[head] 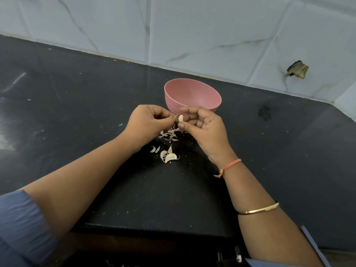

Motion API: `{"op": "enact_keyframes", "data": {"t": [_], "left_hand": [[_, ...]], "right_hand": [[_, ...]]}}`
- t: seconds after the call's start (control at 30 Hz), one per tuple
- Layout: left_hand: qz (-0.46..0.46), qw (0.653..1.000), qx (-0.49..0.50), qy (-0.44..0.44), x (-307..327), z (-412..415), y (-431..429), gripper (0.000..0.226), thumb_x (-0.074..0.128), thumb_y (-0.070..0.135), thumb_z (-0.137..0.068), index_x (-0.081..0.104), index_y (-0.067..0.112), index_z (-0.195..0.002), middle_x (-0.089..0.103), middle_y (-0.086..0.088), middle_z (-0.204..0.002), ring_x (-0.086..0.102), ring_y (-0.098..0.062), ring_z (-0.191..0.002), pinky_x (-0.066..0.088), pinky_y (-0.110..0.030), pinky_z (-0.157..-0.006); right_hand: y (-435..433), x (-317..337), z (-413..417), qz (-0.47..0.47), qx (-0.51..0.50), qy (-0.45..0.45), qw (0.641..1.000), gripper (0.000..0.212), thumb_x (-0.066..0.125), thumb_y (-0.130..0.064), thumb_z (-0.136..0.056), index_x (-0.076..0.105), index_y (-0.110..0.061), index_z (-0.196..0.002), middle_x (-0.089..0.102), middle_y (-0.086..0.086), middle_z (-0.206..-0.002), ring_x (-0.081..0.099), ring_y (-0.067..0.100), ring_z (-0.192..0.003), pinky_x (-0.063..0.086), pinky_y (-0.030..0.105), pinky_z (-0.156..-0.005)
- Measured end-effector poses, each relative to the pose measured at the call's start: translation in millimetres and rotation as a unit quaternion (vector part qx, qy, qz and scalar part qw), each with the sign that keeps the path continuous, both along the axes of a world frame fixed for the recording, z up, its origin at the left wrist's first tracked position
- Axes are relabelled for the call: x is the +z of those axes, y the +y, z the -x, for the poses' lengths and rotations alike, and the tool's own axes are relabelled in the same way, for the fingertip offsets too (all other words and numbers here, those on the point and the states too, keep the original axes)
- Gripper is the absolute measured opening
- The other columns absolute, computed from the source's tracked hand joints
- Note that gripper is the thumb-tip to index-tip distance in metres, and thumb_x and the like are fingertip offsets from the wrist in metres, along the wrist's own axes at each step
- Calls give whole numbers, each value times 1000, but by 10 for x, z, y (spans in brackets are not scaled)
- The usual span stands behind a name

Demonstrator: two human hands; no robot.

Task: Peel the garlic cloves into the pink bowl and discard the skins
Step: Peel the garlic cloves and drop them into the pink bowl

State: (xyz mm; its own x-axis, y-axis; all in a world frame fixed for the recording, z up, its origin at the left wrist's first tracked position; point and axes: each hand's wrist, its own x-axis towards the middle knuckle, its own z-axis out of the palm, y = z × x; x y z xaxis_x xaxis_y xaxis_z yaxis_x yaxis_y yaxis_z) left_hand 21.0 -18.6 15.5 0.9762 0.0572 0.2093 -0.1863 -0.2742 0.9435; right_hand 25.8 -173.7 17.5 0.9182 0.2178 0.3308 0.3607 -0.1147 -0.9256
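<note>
The right hand (202, 128) pinched a pale clove (180, 118) between its thumb and curled fingers, holding it in the air just in front of the bowl's near wall. The left hand (146, 124), fingers curled tight, pinched a brown scrap of skin (175, 118) at the clove's left side. The two hands were nearly touching.

The pink bowl (192, 95) stood upright on the dark counter (77, 103), close to the line where the counter met the tiled wall (192, 26). Directly under the hands lay a loose heap of skins (170, 134). A little nearer the person, a few more cloves (169, 157) lay together, well back from the counter's front edge.

Wide stretches of counter, flecked with small white bits, ran out to either side of the forearms. At the far right, the counter's back edge angled off along a corner of the wall.

An orange thread (229, 166) circled the right wrist, and a thin gold bangle (258, 209) sat farther up the forearm.
</note>
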Motion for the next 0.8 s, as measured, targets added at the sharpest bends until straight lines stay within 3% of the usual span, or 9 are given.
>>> {"op": "enact_keyframes", "data": {"t": [0.17,0.4,0.47,0.6,0.7,0.8], "left_hand": [[11,1000,4,8,-9,-18,16,9,72,19,-79,72,10,-77,71,-15,-77,67,-26,-73,57,-39,-78],[17,1000,13,-4,6,-6,-6,26,70,26,-82,69,3,-70,65,7,-54,58,0,-51,48,-12,-53],[4,1000,17,-7,2,-3,6,22,72,27,-79,69,7,-71,65,6,-57,57,-1,-52,50,-15,-54],[1,1000,3,-12,7,-5,23,5,73,17,-78,71,15,-82,71,0,-76,64,-8,-66,56,-27,-71],[-7,1000,-7,-23,11,-1,25,17,68,6,-81,69,23,-83,71,4,-79,65,-7,-71,57,-28,-75],[4,1000,-17,-22,20,15,21,22,62,1,-83,70,22,-84,72,-2,-82,68,-23,-78,55,-35,-80]], "right_hand": [[-2,14,9,-3,-5,-1,1000,25,67,10,-77,67,-11,-91,68,8,-89,66,11,-77,56,23,-75],[-4,0,-7,-40,1,27,999,31,59,12,-82,62,-10,-105,67,13,-91,67,14,-80,57,25,-73],[-2,8,0,-52,9,39,998,31,56,12,-84,61,-9,-106,67,7,-87,68,12,-77,56,21,-71],[-3,11,6,-65,18,56,996,30,54,12,-86,61,-9,-105,66,9,-91,69,11,-79,57,21,-73],[-2,8,3,-66,20,59,996,30,54,13,-86,62,-9,-105,65,10,-93,69,13,-82,57,23,-75],[-7,7,2,-70,26,58,996,29,56,13,-85,64,-10,-100,66,10,-91,69,14,-82,57,24,-75]]}}
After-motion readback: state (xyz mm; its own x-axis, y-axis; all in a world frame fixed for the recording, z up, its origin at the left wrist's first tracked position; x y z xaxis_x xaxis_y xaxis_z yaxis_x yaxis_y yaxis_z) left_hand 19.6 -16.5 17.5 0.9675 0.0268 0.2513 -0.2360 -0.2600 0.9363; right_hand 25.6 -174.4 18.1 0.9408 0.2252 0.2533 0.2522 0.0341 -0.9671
